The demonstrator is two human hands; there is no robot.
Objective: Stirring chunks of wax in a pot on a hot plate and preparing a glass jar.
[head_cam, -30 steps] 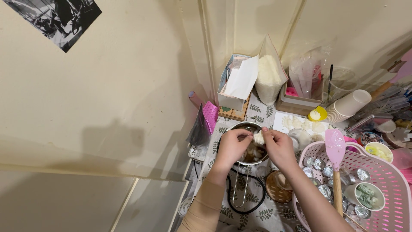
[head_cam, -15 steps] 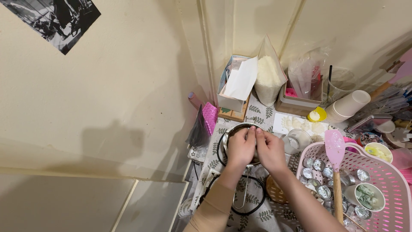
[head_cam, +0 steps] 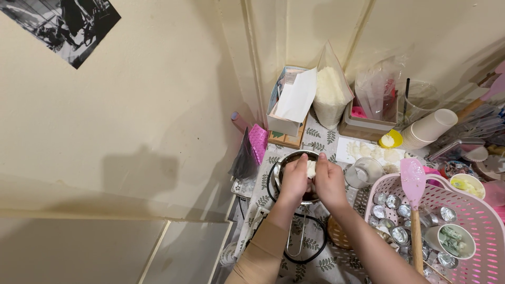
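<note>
Far left, a black-and-white poster (head_cam: 63, 23) is hanging on the cream wall, well apart from the work. Next right, a dark pouch and a pink glittery item (head_cam: 257, 143) are leaning at the left edge of the leaf-print table cover (head_cam: 321, 138), near the pot but not touching the hands.

Centre: the left hand (head_cam: 292, 181) and right hand (head_cam: 330, 184) are meeting over a small metal pot (head_cam: 294, 160), both closing their fingers on a white lump (head_cam: 311, 168) between them. They are gripping it from either side directly above the pot, probably so any pieces are falling inside. The pot's wire handle (head_cam: 300, 231) is pointing toward the near edge, and a black cord (head_cam: 310, 255) is looping under the forearms, close enough to catch on.

Behind the pot, an open cardboard box with paper (head_cam: 292, 102) and a clear bag of white flakes (head_cam: 331, 89) are standing against the wall, boxing in the far side. Right of the pot, a clear glass cup (head_cam: 364, 172) is sitting just beside the right hand, the tightest spot. Farther right, a stack of paper cups (head_cam: 428, 129) is lying tilted. Far right, a pink basket (head_cam: 486, 210) is holding small foil cups, with a pink spatula (head_cam: 413, 181) resting across its rim, near the right forearm.
</note>
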